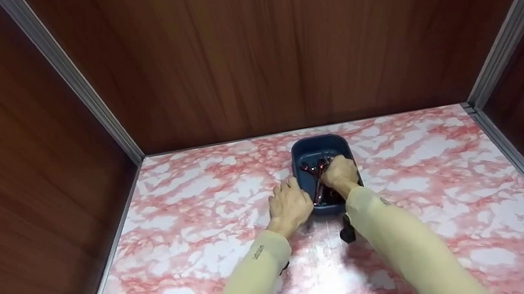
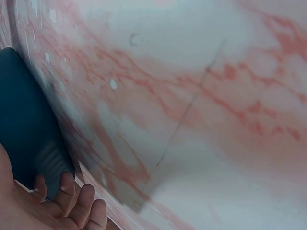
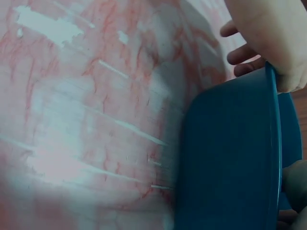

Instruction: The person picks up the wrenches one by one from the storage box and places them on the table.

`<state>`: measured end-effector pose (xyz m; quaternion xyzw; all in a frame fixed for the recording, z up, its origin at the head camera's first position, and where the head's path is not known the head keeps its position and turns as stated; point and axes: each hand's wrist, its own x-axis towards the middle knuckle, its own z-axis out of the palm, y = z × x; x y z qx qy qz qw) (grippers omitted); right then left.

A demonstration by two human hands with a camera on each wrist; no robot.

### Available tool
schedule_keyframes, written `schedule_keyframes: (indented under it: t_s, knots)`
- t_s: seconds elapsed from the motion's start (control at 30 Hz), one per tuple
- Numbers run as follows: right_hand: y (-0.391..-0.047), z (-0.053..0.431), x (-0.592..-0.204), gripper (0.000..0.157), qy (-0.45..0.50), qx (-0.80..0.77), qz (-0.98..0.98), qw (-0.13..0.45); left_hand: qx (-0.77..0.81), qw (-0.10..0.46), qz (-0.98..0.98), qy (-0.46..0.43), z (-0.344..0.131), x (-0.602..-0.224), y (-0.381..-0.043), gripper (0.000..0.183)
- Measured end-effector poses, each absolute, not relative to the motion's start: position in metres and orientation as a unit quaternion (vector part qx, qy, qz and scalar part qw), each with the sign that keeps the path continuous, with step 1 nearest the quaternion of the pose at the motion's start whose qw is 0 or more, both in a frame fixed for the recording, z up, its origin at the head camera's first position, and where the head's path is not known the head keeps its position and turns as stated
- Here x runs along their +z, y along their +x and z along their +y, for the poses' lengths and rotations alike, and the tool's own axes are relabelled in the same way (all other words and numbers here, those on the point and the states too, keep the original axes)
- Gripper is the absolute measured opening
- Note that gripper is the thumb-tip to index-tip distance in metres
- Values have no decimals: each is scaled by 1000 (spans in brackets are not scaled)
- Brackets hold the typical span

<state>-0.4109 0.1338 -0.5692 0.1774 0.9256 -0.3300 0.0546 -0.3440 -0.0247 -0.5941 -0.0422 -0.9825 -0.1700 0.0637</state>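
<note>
A dark blue rectangular container (image 1: 319,142) stands on the table with several shiny dark red wrenches (image 1: 320,189) inside. My right hand (image 1: 340,173) reaches into its right half, fingers curled on a wrench that the hand mostly hides; a shiny end shows just past the knuckles. In the right wrist view only part of the right hand (image 3: 296,189) shows behind the near wall. Along the container's left side rests my left hand (image 1: 291,205), its thumb at the rim and relaxed fingers outside the wall. Those fingers (image 2: 67,191) appear low in the left wrist view, beside the blue wall (image 2: 24,120).
The table (image 1: 189,221) has a red and white marbled surface. Brown wood-grain panels (image 1: 278,49) enclose it at the back and both sides, with grey metal strips (image 1: 70,67) at the corners. A bright reflection lies on the table between the forearms.
</note>
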Motion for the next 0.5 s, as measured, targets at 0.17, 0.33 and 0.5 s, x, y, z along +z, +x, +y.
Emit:
schedule_keyframes:
  t_s: [0.17, 0.33, 0.5]
  knots:
    - [-411, 134, -573, 48, 193, -348, 916, 42, -167, 57, -984, -40, -24, -593, -344, 41]
    - [-411, 135, -575, 51, 195, -368, 908, 39, -166, 45, -984, -39, -24, -593, -344, 44]
    - [-418, 138, -584, 44, 189, -382, 904, 36, -157, 42, -986, -43, -24, -591, -345, 43]
